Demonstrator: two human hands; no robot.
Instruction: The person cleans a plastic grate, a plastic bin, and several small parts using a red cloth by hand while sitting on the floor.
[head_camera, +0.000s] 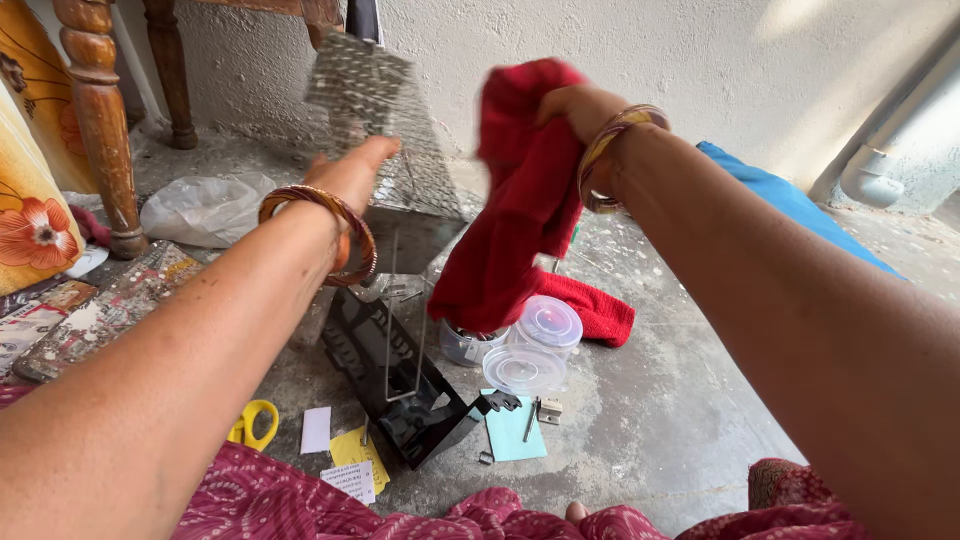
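Above the concrete floor (680, 400), left hand (352, 172) grips a perforated metal panel (385, 130); right hand (575, 105) clutches a hanging red cloth (515, 220) beside it.

The cloth (520, 200) is deep red, and the bangles (330, 225) on both wrists are gold banded with red and orange. The perforated sheet (385, 120) is silvery grey dotted with small holes, the stand (395, 385) below it glossy black, the two tubs (535, 345) clear with whitish lids. Yellow scissors (252, 422), a teal card (515, 430) and yellow and white paper slips (340, 445) lie on the speckled grey floor (660, 400), beside a maroon skirt (300, 505) with a pale dotted print, a bright blue mat (790, 205) and orange flowered fabric (35, 225).
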